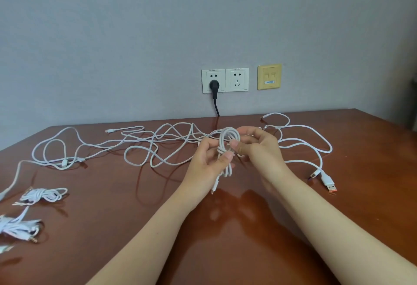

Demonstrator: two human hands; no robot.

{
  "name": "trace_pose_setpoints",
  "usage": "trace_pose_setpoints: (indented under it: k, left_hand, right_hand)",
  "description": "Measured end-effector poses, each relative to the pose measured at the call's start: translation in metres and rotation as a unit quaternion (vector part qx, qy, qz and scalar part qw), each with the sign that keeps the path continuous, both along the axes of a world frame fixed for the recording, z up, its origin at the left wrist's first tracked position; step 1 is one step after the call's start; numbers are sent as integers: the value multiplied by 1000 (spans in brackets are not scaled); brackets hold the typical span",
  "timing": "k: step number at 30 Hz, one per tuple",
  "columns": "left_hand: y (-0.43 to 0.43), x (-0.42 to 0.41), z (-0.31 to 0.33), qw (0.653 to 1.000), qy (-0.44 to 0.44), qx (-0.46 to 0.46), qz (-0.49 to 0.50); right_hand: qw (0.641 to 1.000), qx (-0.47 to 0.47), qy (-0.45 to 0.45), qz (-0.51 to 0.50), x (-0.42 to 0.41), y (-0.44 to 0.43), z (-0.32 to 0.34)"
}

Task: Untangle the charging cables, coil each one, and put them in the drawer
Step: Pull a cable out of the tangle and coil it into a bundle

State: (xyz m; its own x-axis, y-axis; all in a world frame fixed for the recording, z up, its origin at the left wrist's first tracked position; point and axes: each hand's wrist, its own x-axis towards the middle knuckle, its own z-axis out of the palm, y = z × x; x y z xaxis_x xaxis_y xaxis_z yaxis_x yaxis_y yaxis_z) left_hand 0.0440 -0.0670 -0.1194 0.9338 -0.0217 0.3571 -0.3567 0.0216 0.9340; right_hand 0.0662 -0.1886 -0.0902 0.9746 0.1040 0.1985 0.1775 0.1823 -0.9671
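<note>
A glossy brown table (112, 217) stands against a grey wall (135, 36), where a white double socket (237, 79) sits just above the table's back edge, a black plug (213, 85) in the socket's left half and a yellow plate (269, 77) just right of the socket.

You have two grips in view, the left grip (208, 162) and the right grip (259, 149), holding one coiled cable (229, 135) between them. On the one bench (225, 228) lie two tied bundles, the far bundle (42, 195) and the near bundle (15, 226), plus loose cables (158, 147) too overlapped to count, with one orange-tipped plug (330, 186) showing. The wall carries two white sockets, the left socket (213, 74) and the right socket (237, 79), one black plug (213, 85) and one yellow plate (269, 76).
</note>
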Motion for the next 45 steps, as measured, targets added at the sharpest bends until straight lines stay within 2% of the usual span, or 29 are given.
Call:
trace_pose_setpoints:
  k: [6,11,17,21,29,33,37,41,45]
  left_hand:
    - [3,2,-1,998,46,-34,-10]
    - [5,4,0,988,89,-122,-18]
    - [9,9,-1,978,107,-175,33]
    - [16,14,-5,976,114,-168,80]
    - [18,14,-2,966,108,-234,26]
    - [19,14,-2,970,113,-212,26]
    - [24,12,-4,984,115,-135,35]
    - [26,8,-7,986,125,-96,60]
    - [28,2,-9,985,111,-88,101]
  right_hand:
    - [997,30,27,58,0,-4,1]
    - [995,42,41,86,1,-2,-5]
    - [992,-44,67,93,2,13,-21]
    - [990,-65,71,99,2,13,-22]
    - [988,-126,4,93,2,13,-29]
    - [989,-118,-17,91,2,13,-32]
    - [993,-115,-26,34,4,14,-36]
    - [979,-192,-64,-28,2,15,-37]
    - [947,-277,-137,-83,-5,16,-35]
